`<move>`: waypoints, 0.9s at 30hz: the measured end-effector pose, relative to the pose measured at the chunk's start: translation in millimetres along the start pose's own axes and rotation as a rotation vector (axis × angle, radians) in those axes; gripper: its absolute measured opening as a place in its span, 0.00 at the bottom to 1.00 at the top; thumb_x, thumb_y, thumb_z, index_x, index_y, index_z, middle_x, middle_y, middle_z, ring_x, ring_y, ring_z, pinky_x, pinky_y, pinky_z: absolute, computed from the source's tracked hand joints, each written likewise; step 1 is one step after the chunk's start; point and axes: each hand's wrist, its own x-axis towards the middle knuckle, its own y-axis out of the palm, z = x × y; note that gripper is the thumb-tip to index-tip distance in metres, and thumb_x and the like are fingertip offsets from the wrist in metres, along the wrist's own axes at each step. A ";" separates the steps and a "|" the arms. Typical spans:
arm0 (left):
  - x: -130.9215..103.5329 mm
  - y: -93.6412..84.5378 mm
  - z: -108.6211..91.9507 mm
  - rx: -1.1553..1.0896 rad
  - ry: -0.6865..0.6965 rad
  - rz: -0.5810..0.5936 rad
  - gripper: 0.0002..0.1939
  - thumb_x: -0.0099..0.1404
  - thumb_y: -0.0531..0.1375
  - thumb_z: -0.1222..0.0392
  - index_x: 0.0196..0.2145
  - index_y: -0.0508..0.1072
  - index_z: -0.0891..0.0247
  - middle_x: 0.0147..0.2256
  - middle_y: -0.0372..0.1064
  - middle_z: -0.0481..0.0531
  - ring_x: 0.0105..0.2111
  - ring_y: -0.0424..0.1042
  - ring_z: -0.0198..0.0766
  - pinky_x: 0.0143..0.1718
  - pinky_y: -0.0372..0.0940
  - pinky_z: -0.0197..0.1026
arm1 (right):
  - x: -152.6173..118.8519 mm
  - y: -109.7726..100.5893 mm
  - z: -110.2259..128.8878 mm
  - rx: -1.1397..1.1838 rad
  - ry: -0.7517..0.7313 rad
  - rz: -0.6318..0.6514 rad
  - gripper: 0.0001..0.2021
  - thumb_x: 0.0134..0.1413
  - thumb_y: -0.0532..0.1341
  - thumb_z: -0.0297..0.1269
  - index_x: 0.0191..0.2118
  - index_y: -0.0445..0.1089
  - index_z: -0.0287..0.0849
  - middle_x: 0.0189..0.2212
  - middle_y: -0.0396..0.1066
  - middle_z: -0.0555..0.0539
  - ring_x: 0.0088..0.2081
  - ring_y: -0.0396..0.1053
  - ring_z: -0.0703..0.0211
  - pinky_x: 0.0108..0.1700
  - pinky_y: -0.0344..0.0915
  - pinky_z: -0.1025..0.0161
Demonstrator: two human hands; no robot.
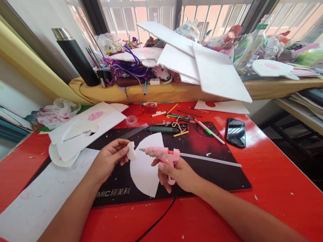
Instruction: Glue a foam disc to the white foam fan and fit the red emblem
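My left hand (113, 156) pinches a small curved white foam piece (131, 151) between thumb and fingers. In my right hand (174, 171) is a pink glue gun (161, 153), its nozzle pointing left, a short gap from the foam piece. A clear glue stick (212, 159) sticks out of the gun's back, and a small orange light shows on its body. Beneath both hands, a large white rounded foam sheet (146, 174) lies on the black mat (209, 174).
Scissors (164, 124), pens and a cutter lie behind the foam sheet. A phone (235, 132) is at the right, foam boards (85, 127) at the left. A black bottle (77, 58) and stacked boards (219, 74) stand on the ledge. The gun's cord (158, 220) runs toward me.
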 end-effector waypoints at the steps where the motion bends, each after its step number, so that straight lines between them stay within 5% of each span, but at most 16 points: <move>1: 0.8 -3.3 -1.7 0.033 0.012 -0.027 0.26 0.55 0.77 0.42 0.43 0.79 0.62 0.27 0.75 0.50 0.24 0.69 0.35 0.22 0.61 0.35 | -0.2 -0.5 -1.0 0.010 0.011 0.002 0.24 0.68 0.64 0.58 0.50 0.69 0.39 0.23 0.72 0.54 0.16 0.67 0.65 0.20 0.56 0.69; 7: 12.0 -29.0 2.2 0.364 0.079 -0.215 0.30 0.53 0.72 0.35 0.43 0.79 0.61 0.33 0.78 0.51 0.28 0.70 0.38 0.29 0.64 0.39 | 2.6 -6.8 -10.7 0.116 0.004 0.001 0.27 0.67 0.64 0.61 0.51 0.71 0.38 0.23 0.74 0.52 0.15 0.69 0.64 0.19 0.58 0.69; 12: 19.1 -45.1 17.1 0.594 0.023 -0.243 0.30 0.56 0.65 0.32 0.45 0.78 0.59 0.36 0.80 0.53 0.36 0.77 0.47 0.38 0.67 0.45 | 2.3 -8.9 -13.1 0.171 0.013 0.008 0.30 0.68 0.61 0.63 0.55 0.72 0.37 0.22 0.75 0.50 0.15 0.69 0.63 0.18 0.57 0.68; 27: 9.4 -38.3 8.3 1.014 0.058 -0.298 0.17 0.67 0.57 0.44 0.44 0.80 0.54 0.40 0.81 0.51 0.35 0.75 0.46 0.36 0.64 0.43 | 1.8 -9.8 -12.3 0.190 0.104 0.029 0.35 0.65 0.61 0.68 0.56 0.72 0.36 0.26 0.79 0.46 0.17 0.75 0.59 0.19 0.58 0.69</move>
